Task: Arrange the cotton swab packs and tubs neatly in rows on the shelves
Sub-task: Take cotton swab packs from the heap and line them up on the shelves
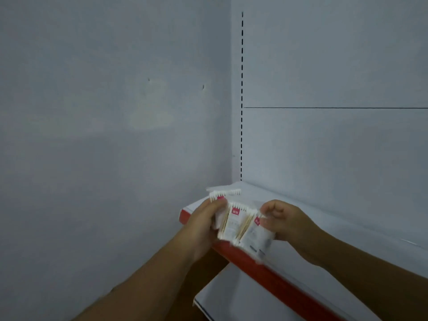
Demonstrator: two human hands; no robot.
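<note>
White shelf (273, 274), red-edged, by wall | cotton swab packs (240, 225) fanned over its front-left edge | left hand (203, 221), right hand (287, 221): each grip pinches the bunch | step: squaring a row | next: likely set flush, let go.

Cotton swab packs (240, 225): motion-blurred, label print unreadable, pack count uncertain. The fingertips of the left hand (201, 223) are hidden behind the packs, and this hand covers the front corner of the upper shelf (324, 218). Both forearms and the lower shelf (243, 297) are cut off by the frame edges.
</note>
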